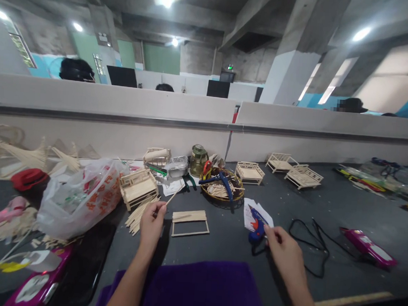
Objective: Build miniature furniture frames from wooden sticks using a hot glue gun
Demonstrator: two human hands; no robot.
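Between the fingertips of my left hand [152, 221] is a thin wooden stick [173, 195], its free end tilted up to the right. My right hand [284, 249] has its fingers closed at the rear of a blue glue gun [257, 227] with an orange trigger, which rests over a sheet of paper [246, 216]. On the dark table between my hands lies a small rectangular wooden frame [190, 236], its far part covered by slats. A pile of loose sticks [137, 218] is just left of my left hand, beside a miniature wooden bench [138, 187].
Behind is a basket [221, 198] of sticks with blue-handled pliers, near a glass jar [198, 161]. Miniature wooden furniture [249, 173] stands at the back right. A plastic bag [78, 200] is left; a magenta power strip [370, 248] and black cable [319, 242] are right. Purple cloth [211, 288] lies in front.
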